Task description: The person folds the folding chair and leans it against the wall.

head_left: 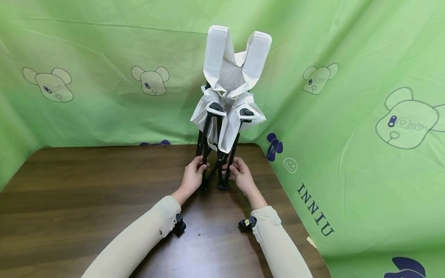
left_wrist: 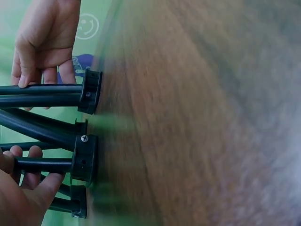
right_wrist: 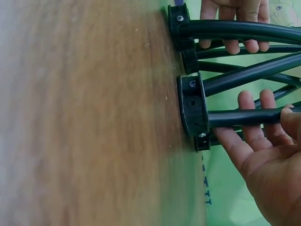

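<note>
A folding camp chair with a white fabric seat [head_left: 231, 75] and a black tube frame stands upright, mostly folded, at the back of the table. Its legs are bunched close together, and black plastic feet [right_wrist: 193, 106] with screws cap them at the tabletop. My left hand [head_left: 192, 175] holds a leg low on the left side, thumb and fingers around the tube [left_wrist: 44, 164]. On the opposite side, my right hand [head_left: 244, 178] grips another leg [right_wrist: 244, 117] between thumb and fingers. Some rear tubes are hidden behind the front ones.
The brown wooden table [head_left: 87, 200] extends to the left and front. Green printed cloth [head_left: 104, 58] hangs behind the chair and along the right edge, close to the right hand. A small pale piece [head_left: 311, 242] lies at the table's right edge.
</note>
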Available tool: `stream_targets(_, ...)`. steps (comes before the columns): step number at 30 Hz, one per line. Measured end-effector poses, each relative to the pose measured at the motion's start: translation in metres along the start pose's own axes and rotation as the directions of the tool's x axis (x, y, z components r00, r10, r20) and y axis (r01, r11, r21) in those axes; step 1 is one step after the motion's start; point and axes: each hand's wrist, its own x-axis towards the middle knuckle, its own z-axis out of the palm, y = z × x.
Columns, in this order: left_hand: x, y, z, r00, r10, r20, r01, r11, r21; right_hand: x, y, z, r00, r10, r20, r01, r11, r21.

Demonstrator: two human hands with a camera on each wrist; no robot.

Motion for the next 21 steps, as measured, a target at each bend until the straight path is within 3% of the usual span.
stream_targets(12, 0.001, 0.006, -0.006, 0.995, -0.043, 0.088, 0.039, 0.998, 0.048, -0.004, -0.007, 0.008, 0.997, 0.003, -0.072, -0.005, 1.0, -0.03)
stream_targets(21, -0.001, 0.007, -0.005, 0.994, -0.064, 0.09, 0.056, 0.994, 0.096, -0.007, -0.005, 0.013, 0.994, -0.011, -0.108, 0.003, 0.997, -0.077)
